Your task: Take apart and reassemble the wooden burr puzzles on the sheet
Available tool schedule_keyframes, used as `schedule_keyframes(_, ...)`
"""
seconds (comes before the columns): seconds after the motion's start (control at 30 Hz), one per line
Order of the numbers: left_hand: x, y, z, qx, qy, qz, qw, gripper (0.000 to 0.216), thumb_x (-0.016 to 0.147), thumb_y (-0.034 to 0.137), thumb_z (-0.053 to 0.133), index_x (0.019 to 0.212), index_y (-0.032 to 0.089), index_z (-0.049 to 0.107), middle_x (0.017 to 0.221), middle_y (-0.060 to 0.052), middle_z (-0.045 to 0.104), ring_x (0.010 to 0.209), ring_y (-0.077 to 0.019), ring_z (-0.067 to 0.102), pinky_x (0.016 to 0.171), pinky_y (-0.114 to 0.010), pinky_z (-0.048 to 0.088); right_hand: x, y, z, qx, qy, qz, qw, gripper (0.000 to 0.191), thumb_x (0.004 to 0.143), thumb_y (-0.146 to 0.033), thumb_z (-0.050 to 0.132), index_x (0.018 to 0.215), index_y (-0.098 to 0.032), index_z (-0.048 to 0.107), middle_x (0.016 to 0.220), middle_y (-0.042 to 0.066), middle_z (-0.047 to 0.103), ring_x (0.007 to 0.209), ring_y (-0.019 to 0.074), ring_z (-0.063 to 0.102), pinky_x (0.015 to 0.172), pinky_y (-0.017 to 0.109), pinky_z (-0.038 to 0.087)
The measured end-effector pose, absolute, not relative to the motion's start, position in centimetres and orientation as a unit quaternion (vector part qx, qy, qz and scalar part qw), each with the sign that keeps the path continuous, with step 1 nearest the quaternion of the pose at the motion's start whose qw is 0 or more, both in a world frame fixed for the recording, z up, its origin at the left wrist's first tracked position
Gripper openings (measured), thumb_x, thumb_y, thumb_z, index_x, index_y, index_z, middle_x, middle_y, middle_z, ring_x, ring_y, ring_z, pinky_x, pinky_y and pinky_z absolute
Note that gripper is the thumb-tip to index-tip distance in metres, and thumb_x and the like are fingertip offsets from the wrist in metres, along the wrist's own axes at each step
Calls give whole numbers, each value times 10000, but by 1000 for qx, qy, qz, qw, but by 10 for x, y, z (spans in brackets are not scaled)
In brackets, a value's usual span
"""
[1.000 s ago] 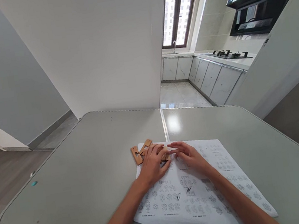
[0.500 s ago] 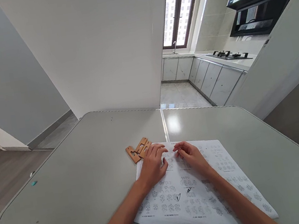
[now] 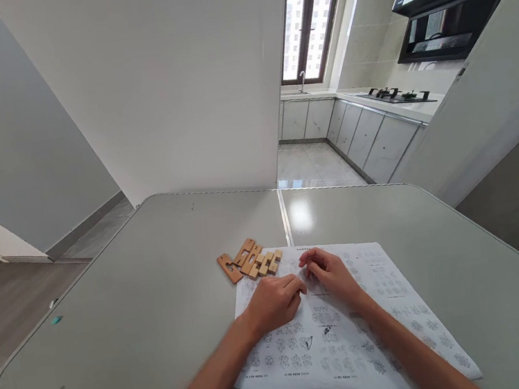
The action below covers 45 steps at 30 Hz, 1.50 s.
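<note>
My left hand [image 3: 278, 300] is over the left part of a printed sheet [image 3: 339, 355], its fingers curled in and pointing right. Just beyond its knuckles lie several pale notched wooden blocks [image 3: 266, 263], side by side against larger brown notched wooden pieces [image 3: 229, 268]. These look like parts of a wooden interlocking puzzle. Over the sheet's upper middle, my right hand [image 3: 330, 273] has its fingers bent together close to the left fingertips. What either hand holds, if anything, is hidden by the fingers. Small line drawings of assembled shapes fill the sheet.
The grey-green folding table [image 3: 124, 305] has a metal seam [image 3: 285, 216] down its middle and a metal rim. A small teal object [image 3: 56, 320] lies near its left edge. Beyond stand a white wall [image 3: 166, 91] and a kitchen counter [image 3: 347, 98].
My left hand has drawn back towards me from the wooden pieces, and its fingers have curled in. The pale blocks it covered now show. My right hand has hardly moved.
</note>
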State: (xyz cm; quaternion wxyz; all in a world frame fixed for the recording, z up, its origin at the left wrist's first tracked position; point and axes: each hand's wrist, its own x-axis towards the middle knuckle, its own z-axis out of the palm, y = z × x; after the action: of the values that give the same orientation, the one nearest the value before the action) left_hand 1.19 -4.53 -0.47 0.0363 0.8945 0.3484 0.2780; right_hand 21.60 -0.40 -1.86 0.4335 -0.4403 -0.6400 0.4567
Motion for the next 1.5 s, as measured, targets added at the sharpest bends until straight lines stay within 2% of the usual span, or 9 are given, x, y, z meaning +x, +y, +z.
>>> schedule_keyframes(0.9, 12, -46, -3, 891, 358, 273, 59, 243, 854, 57, 493, 935, 231, 641, 806, 25, 725, 644, -130, 655, 574, -256, 434, 216, -5, -17, -449, -641, 454, 425, 164, 910, -340, 548, 933, -224, 661, 912, 50, 742, 700, 191, 650, 645, 326, 512)
schedule_keyframes(1.5, 12, -45, -4, 894, 354, 270, 45, 228, 844, 60, 498, 938, 226, 622, 840, 27, 751, 658, -142, 671, 576, -272, 394, 216, -5, -18, -445, -637, 459, 430, 157, 913, -332, 554, 939, -221, 662, 914, 50, 734, 693, 190, 640, 641, 325, 498)
